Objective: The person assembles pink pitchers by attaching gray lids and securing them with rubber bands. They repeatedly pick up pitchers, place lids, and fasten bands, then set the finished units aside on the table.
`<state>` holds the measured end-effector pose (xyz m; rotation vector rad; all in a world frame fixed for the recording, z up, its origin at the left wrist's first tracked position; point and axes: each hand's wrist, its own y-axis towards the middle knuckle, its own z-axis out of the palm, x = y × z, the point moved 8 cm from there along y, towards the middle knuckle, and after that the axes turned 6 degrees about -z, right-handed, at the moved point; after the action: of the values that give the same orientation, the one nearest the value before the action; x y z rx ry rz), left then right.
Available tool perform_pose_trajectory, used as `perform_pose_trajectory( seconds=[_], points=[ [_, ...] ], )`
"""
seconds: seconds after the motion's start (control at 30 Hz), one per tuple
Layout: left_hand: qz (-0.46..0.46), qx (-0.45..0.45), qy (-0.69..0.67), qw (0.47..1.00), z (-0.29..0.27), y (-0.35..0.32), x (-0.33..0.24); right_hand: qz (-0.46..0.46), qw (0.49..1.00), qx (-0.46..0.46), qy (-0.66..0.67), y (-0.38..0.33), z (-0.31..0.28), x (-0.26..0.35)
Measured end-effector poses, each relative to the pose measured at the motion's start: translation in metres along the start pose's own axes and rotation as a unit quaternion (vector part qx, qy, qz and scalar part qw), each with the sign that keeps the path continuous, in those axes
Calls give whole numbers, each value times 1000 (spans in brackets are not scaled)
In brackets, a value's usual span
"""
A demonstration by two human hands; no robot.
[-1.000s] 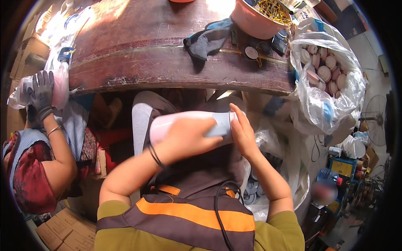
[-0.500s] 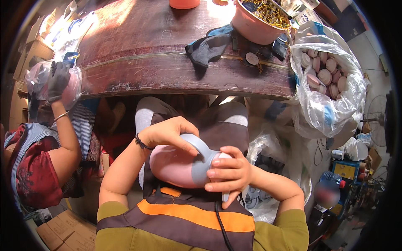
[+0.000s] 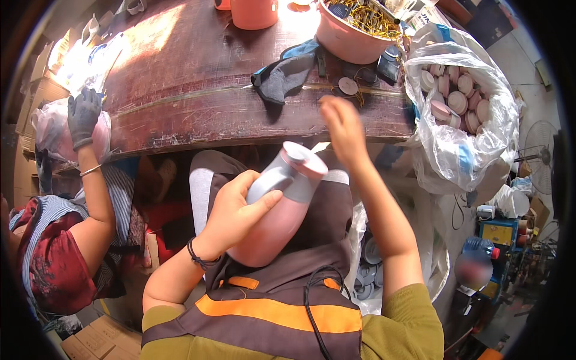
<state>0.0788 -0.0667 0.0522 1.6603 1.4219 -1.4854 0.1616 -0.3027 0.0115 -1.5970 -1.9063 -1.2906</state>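
Note:
My left hand (image 3: pixel 247 204) grips the grey handle of a pink vacuum jug (image 3: pixel 273 231). The jug leans over my lap, its top tilted away and to the right, with a round pink-and-grey lid (image 3: pixel 305 161) in its mouth. Over the table's near edge stretches my right hand (image 3: pixel 345 129), slightly blurred, fingers extended and nothing visible in them. Closest to its fingertips is a small round pale-pink disc (image 3: pixel 348 86) with thin gold ties beside it. A grey-and-blue cloth (image 3: pixel 285 81) lies to the left of that hand.
A pink basin (image 3: pixel 348 45) of gold ties and an orange-pink container (image 3: pixel 255 13) stand on the dark red table (image 3: pixel 180 120). At right hangs a clear bag (image 3: pixel 429 138) of pink-and-white lids. Grey parts (image 3: pixel 366 279) fill another bag below. A co-worker's gloved hand (image 3: pixel 84 117) touches a wrapped pink item.
My right hand has left the jug's top and moved forward over the table edge. The jug has swung from lying sideways to more upright, still in my left hand.

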Motion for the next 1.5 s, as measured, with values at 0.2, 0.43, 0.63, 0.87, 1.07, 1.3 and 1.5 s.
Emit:
perform_pose_trajectory(
  seconds=[0.2, 0.43, 0.63, 0.87, 1.07, 1.3, 1.5],
  points=[
    [-84, -1, -293, 952, 20, -5, 37, 22, 854, -96, -510, 57, -15, -66],
    [-81, -1, -348, 934, 22, 0, 40, -100, 862, -209, -451, 57, -62, -43],
    [-104, 35, -467, 877, 29, -9, 48, 123, 948, -218, 194, 12, -58, -37],
    [-158, 118, -354, 914, 27, 5, 79, 113, 993, 15, 34, -95, 11, 85],
    [14, 79, -67, 995, 21, 12, 49, 45, 999, 14, 6, -95, 16, 119],
    [-55, 36, -196, 978, 16, 7, 58, 62, 994, -78, 38, -110, 5, 107],
    [-61, 79, -153, 983, 22, 9, 54, 9, 995, -103, -3, -103, 14, 116]
  ],
)
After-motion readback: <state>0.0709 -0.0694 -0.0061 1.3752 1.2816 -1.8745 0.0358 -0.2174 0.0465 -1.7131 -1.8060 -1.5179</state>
